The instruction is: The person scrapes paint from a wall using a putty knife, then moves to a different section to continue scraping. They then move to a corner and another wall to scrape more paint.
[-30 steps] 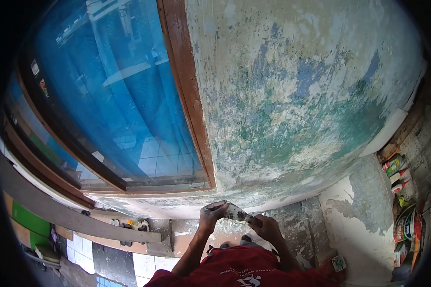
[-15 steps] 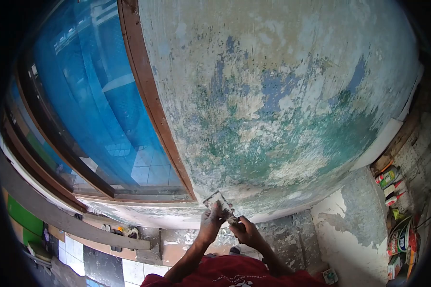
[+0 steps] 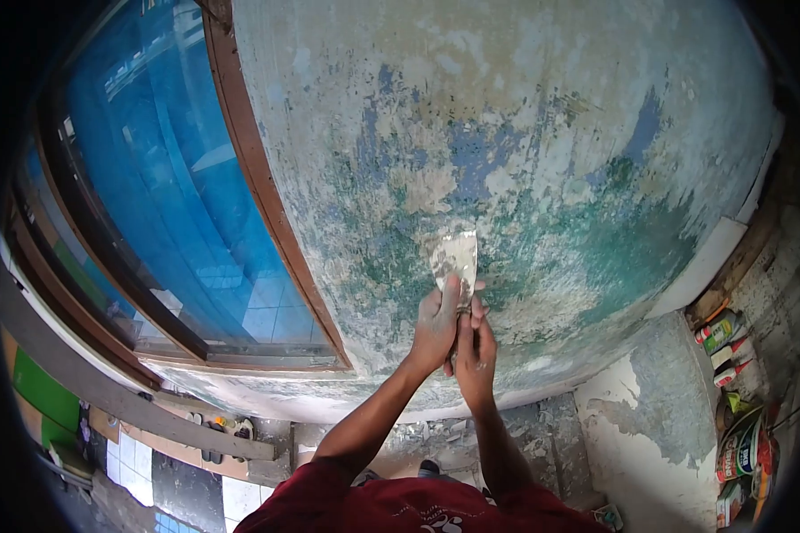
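A scraper (image 3: 454,252) with a wide, whitish, paint-smeared blade points up the wall, its edge at the patchy paint. My left hand (image 3: 435,330) is closed on it, thumb laid along the lower blade. Just to the right and below, my right hand (image 3: 476,357) wraps round the handle, which the fingers mostly hide. Both hands are dusty. Around the blade the wall (image 3: 542,178) shows worn patches of green, blue and cream paint.
On the left is a brown window frame (image 3: 251,160) with blue sheeting (image 3: 164,169) behind the glass. Bottles (image 3: 718,332) and paint containers (image 3: 740,457) line the right side. Paint flakes (image 3: 458,431) litter the ledge below. Shoes (image 3: 240,429) lie at lower left.
Both hands have moved up and to the right with the scraper, from near the window's lower corner to the green patch. The blade has swung from tilted to nearly upright.
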Motion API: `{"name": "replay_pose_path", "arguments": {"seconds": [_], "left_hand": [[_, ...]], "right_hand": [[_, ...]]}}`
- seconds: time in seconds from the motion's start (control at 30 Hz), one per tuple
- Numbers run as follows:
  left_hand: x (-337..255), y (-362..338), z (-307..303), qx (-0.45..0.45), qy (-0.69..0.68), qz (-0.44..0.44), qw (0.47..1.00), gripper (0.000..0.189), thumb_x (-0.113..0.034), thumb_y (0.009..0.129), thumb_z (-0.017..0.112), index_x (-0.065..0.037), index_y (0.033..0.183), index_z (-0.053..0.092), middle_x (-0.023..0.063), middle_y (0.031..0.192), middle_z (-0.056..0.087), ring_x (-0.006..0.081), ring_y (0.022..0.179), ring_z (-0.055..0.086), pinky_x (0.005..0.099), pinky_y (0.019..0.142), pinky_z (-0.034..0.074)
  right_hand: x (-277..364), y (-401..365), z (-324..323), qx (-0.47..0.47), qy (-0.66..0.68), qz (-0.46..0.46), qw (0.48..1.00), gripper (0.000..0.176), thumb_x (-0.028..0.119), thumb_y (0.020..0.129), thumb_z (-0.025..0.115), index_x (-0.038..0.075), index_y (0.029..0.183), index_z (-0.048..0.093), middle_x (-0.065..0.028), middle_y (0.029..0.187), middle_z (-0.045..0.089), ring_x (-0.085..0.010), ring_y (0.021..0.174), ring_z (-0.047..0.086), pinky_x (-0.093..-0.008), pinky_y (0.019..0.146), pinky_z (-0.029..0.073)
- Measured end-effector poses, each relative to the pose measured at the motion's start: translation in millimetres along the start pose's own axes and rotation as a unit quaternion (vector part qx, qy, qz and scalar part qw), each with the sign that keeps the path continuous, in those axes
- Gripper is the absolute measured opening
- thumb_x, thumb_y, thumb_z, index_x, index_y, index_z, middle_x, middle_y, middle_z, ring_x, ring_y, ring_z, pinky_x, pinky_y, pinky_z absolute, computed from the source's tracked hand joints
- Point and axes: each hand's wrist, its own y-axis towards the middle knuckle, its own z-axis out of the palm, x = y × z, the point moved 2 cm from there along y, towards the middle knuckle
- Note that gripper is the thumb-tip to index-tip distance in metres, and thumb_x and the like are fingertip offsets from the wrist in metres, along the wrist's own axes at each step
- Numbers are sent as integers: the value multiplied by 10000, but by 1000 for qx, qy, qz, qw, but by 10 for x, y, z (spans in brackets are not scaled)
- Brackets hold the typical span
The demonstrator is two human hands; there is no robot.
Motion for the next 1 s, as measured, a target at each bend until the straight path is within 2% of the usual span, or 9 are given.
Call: {"name": "replay_pose_path", "arguments": {"seconds": [0.1,0.23,0.43,0.47,0.63,0.73,0.87,0.93,1.0], "left_hand": [[-54,15,27,-5,12,-20,1000,532,-464,979,332,7,1037,571,26,676,541,100,597,522,234,586,461],[494,-218,-272,-3,40,-85,996,509,-439,982,361,11,959,597,20,638,524,95,573,490,238,567,429],[631,-288,-349,-26,-48,-75,996,495,-435,969,407,17,903,596,17,621,516,98,583,491,252,591,446],[392,-215,-312,-17,-20,-78,997,504,-451,964,409,17,915,589,15,619,511,100,593,499,253,610,455],[-528,49,-206,54,-17,-91,994,563,-517,936,420,23,974,575,17,618,503,122,625,548,255,633,487],[-525,34,-294,77,-39,-106,991,577,-530,931,418,22,959,584,31,643,531,131,626,577,253,617,508],[101,-268,-552,42,-48,-154,986,575,-546,932,396,-3,842,562,44,620,533,151,552,551,294,626,505],[352,-373,-639,-6,-5,-154,988,563,-522,946,385,-1,821,558,38,559,503,126,496,509,267,573,475],[107,-340,-573,13,-31,-141,989,561,-511,951,380,8,834,554,37,558,493,125,496,509,285,605,503]], "right_hand": [[66,47,33,6,41,13,999,194,185,984,430,17,926,508,20,541,440,-38,405,415,-219,344,282],[-629,-264,-51,-20,-107,23,994,333,247,996,381,-40,982,549,-116,738,581,-183,678,577,-313,602,433],[-630,-351,33,-3,-154,43,987,383,243,1006,339,-42,1199,507,-179,1000,616,-240,951,602,-314,797,455],[-476,-222,120,-42,-128,-82,987,273,213,987,400,-19,939,537,-90,565,533,-153,460,547,-293,430,398],[434,50,360,69,9,76,995,292,230,991,411,13,814,495,-30,528,484,-95,372,478,-240,339,335],[339,20,342,99,11,23,995,310,258,986,425,12,807,489,-18,517,455,-99,361,465,-245,333,328],[-623,-312,137,132,90,169,973,272,296,976,440,59,842,444,28,552,400,-73,497,476,-250,408,366],[-847,-474,196,140,141,165,966,259,340,973,414,92,1047,402,-9,543,408,-129,381,453,-262,317,361],[-544,-428,256,149,104,160,970,308,372,974,399,67,982,442,-7,532,404,-124,358,435,-251,320,352]]}}
